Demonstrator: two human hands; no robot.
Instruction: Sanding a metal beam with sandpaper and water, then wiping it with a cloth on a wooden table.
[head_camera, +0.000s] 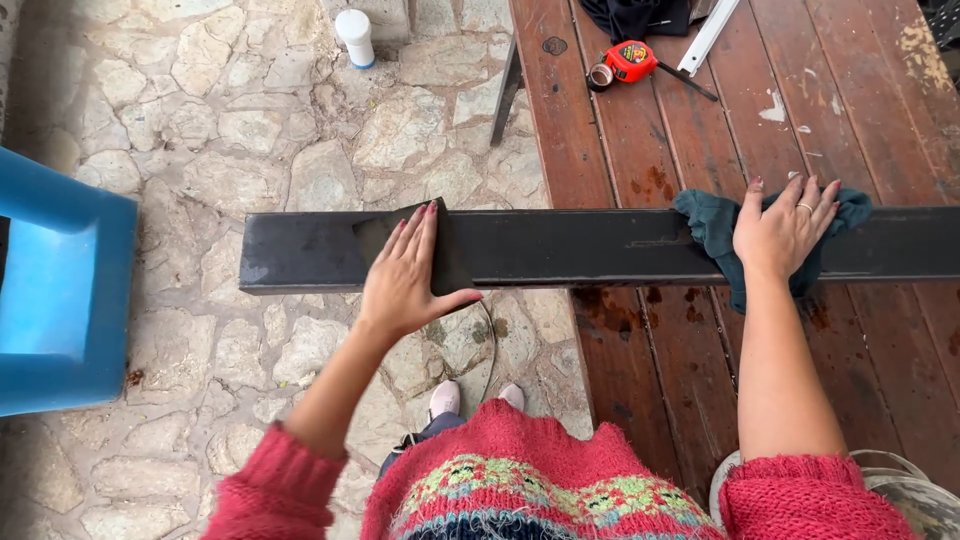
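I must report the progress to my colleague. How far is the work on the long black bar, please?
Done, seemingly: the black bar lies across the wooden table, one end over the stone floor. In hand: the left hand presses a dark abrasive-looking sheet flat on the bar; the right hand holds it with a dark green cloth. Left: I cannot tell worked from unworked surface; the finish looks uneven.

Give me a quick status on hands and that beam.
Left hand flat on sandpaper. Right hand pressing cloth on black beam. Nothing blocking.
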